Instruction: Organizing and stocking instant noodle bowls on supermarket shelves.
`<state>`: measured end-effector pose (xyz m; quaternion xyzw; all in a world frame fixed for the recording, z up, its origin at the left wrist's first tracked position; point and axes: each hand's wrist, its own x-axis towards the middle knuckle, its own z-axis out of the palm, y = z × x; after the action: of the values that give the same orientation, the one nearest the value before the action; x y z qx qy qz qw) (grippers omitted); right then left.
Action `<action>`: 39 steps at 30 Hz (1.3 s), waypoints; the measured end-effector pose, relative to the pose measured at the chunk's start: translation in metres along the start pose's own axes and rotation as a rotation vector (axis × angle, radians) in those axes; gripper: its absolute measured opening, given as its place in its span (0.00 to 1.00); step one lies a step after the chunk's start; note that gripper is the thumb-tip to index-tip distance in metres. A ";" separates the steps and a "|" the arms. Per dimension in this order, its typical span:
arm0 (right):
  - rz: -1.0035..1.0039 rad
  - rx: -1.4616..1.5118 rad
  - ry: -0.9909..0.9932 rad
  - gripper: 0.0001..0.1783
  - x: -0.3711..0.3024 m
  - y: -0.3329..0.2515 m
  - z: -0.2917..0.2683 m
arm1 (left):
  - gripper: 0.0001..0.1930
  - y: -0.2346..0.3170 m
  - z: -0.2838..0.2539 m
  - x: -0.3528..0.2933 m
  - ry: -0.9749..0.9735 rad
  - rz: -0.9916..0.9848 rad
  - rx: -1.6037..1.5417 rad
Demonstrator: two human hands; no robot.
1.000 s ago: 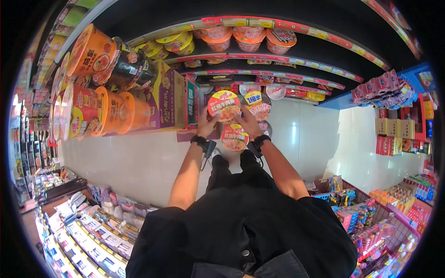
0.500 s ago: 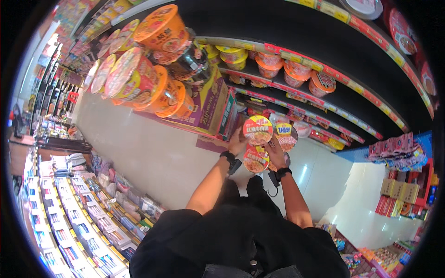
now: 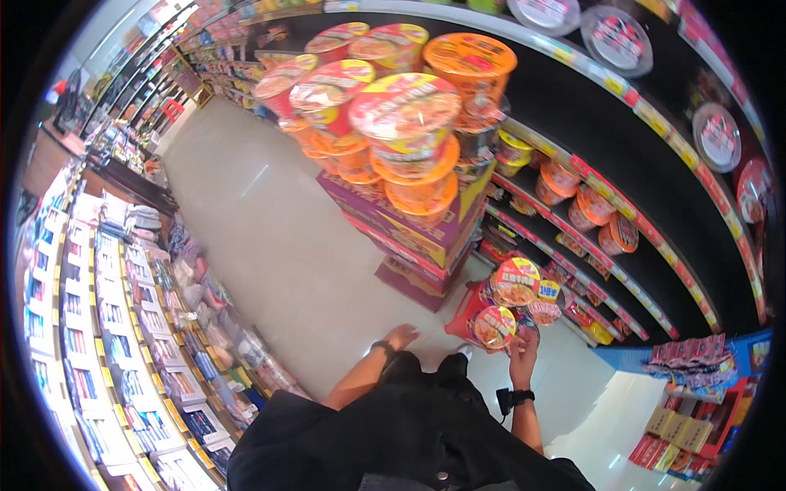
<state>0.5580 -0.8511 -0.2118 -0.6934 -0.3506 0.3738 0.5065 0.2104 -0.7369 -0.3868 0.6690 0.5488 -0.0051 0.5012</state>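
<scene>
A cluster of instant noodle cups with red-and-yellow lids [image 3: 517,282] and a pale-lidded cup [image 3: 547,303] is in front of me, right of centre. Red cup sides [image 3: 465,315] show below the lids. My right hand [image 3: 524,353] is at the near right edge of this cluster, its fingers curled against a dark-sided cup [image 3: 528,325]; part of the grip is hidden. My left hand [image 3: 401,336] is held out over the floor left of the cups. Its fingers are stretched out, and it holds nothing. Both wrists carry black bands.
Stacked noodle cups [image 3: 405,114] stand on purple cartons [image 3: 393,225] ahead. Dark shelves [image 3: 589,123] curve along the right, with orange cups [image 3: 557,180] on one. A display of small packets [image 3: 123,352] lines the left. Hanging pink packs [image 3: 688,352] are at far right.
My view has turned left, so the scene sits differently. My left hand has come off the noodle cups and moved left, while my right hand stays at the cluster, now on its near right side.
</scene>
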 end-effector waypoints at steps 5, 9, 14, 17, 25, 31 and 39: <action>-0.125 -0.146 -0.181 0.16 0.002 -0.009 0.077 | 0.22 -0.104 -0.043 -0.067 -0.036 -0.400 -0.101; -0.080 -0.115 -0.428 0.13 0.012 -0.057 0.171 | 0.21 -0.167 -0.068 -0.104 0.013 -0.610 -0.391; -0.224 -0.067 -0.646 0.14 0.019 -0.089 0.299 | 0.23 -0.202 -0.109 -0.133 0.216 -0.573 -0.607; -0.341 -0.200 -0.839 0.16 0.017 -0.116 0.355 | 0.21 -0.243 -0.123 -0.146 0.338 -0.525 -0.770; -0.348 -0.281 -0.992 0.17 0.027 -0.145 0.455 | 0.21 -0.325 -0.132 -0.186 0.292 -0.617 -0.794; -0.284 -0.262 -1.091 0.15 0.074 -0.148 0.566 | 0.22 -0.324 -0.224 -0.170 0.462 -0.491 -1.167; -0.372 -0.112 -1.107 0.15 0.142 -0.225 0.763 | 0.19 -0.305 -0.465 -0.101 0.740 -0.209 -0.806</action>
<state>-0.0655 -0.3378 -0.1768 -0.3475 -0.6980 0.5660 0.2677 -0.3081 -0.5276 -0.3019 0.3235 0.7102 0.3908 0.4881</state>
